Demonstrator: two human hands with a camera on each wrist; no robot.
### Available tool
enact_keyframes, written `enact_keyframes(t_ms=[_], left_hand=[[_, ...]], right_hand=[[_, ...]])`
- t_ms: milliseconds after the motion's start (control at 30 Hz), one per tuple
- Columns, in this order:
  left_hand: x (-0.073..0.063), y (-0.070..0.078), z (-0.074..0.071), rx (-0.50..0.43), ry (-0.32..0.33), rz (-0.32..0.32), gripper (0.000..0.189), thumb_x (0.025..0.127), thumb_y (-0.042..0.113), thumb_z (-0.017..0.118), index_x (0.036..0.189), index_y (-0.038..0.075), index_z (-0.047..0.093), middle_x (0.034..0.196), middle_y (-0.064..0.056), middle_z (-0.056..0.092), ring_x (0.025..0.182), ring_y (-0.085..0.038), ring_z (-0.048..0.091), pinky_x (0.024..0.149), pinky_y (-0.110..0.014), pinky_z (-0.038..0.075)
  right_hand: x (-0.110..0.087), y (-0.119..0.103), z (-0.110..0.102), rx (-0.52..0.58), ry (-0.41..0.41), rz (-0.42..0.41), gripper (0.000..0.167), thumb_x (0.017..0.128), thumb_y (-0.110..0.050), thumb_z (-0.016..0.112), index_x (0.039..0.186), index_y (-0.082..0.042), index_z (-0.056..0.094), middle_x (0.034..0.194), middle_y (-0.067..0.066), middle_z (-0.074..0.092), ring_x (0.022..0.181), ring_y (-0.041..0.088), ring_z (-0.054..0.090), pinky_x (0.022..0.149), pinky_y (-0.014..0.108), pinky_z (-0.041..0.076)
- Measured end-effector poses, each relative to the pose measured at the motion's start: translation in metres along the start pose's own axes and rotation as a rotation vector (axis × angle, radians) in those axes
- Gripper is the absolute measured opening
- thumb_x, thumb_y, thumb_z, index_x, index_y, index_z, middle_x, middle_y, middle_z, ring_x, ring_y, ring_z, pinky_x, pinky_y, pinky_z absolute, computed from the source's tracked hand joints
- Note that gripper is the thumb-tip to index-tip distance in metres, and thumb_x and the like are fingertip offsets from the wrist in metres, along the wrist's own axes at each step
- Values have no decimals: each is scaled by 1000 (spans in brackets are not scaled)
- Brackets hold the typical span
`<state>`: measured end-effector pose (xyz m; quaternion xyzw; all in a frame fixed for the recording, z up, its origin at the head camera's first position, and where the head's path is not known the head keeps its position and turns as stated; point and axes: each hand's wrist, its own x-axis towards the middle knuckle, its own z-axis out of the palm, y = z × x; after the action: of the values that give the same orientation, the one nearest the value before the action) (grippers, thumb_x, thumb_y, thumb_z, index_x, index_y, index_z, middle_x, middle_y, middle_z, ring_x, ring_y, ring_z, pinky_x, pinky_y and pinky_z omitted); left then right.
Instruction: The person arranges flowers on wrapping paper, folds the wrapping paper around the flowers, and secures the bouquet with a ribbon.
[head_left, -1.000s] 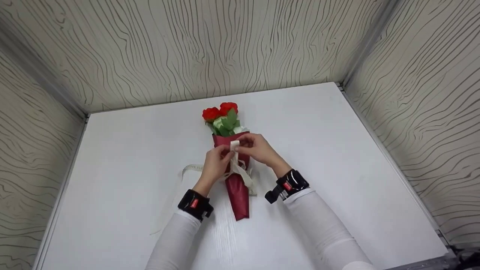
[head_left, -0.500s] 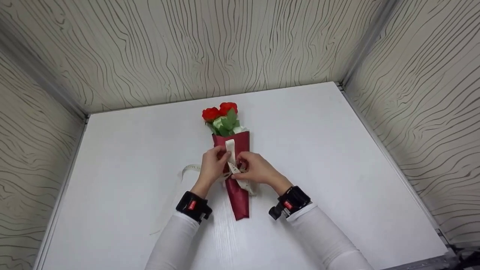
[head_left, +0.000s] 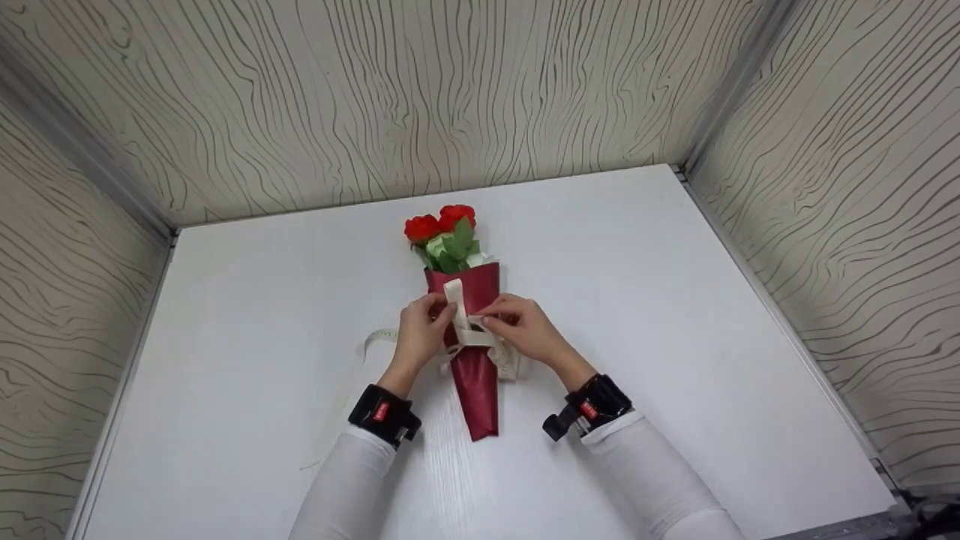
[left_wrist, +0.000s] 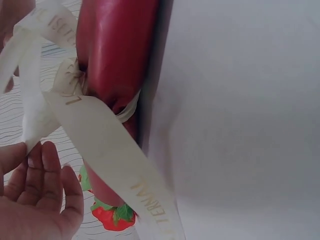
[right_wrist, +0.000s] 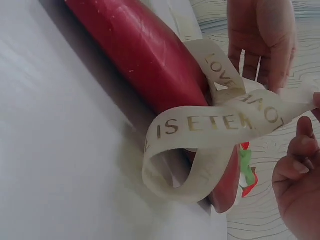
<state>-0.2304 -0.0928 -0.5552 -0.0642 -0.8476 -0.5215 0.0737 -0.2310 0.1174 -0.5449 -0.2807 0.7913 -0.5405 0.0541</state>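
A bouquet wrapped in dark red paper (head_left: 475,394) lies on the white table, with red roses (head_left: 439,222) and green leaves at its far end. Cream ribbon (left_wrist: 107,142) with gold lettering is tied round its middle. My left hand (head_left: 421,330) pinches an upright loop of it between thumb and finger, left of the paper. On the other side, my right hand (head_left: 529,330) pinches another stretch of the ribbon (right_wrist: 200,127), which crosses in front of the loop. In the right wrist view this stretch curls into a wide bend. The knot is partly hidden.
A loose ribbon tail (head_left: 379,334) trails left and toward the near side over the white table (head_left: 637,262). Wood-patterned panels (head_left: 450,90) stand along the back and both sides. Each wrist wears a black camera band (head_left: 384,415).
My right hand has come down from the loop's top, taken a lower stretch of ribbon and drawn it across to the right. My left hand, holding the loop, has shifted slightly left.
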Motion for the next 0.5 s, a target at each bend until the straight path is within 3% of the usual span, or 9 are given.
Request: enact_keyframes(t_ms=[100, 200, 333, 500], left_hand=[[0, -1, -1, -9, -1, -2, 14, 95, 12, 64, 96, 0, 70, 80, -5, 65, 72, -16, 58, 62, -29, 47], [-1, -2, -2, -14, -2, -2, 13, 95, 12, 65, 95, 0, 69, 79, -6, 65, 72, -17, 59, 64, -30, 48], [-2, -3, -2, -17, -3, 2, 13, 95, 13, 65, 95, 0, 69, 79, -6, 64, 70, -17, 58, 63, -30, 48], [-2, -3, -2, -14, -3, 8, 12, 94, 12, 66, 93, 0, 69, 77, -5, 62, 69, -16, 55, 61, -29, 46]], right_hand=[[-4, 2, -9, 45, -85, -8, 22, 96, -10, 63, 113, 2, 72, 94, 12, 63, 75, 21, 52, 64, 23, 42], [-9, 8, -14, -3, -149, 18, 23, 96, -12, 63, 114, 2, 70, 96, 10, 66, 79, 21, 56, 66, 24, 44], [-13, 18, -15, -210, -136, 104, 18, 89, -4, 68, 106, 1, 68, 91, 10, 65, 76, 17, 56, 66, 28, 45], [-19, 28, -13, -503, -103, 287, 30, 80, -9, 77, 108, -5, 65, 86, 9, 58, 75, 20, 53, 65, 38, 45]])
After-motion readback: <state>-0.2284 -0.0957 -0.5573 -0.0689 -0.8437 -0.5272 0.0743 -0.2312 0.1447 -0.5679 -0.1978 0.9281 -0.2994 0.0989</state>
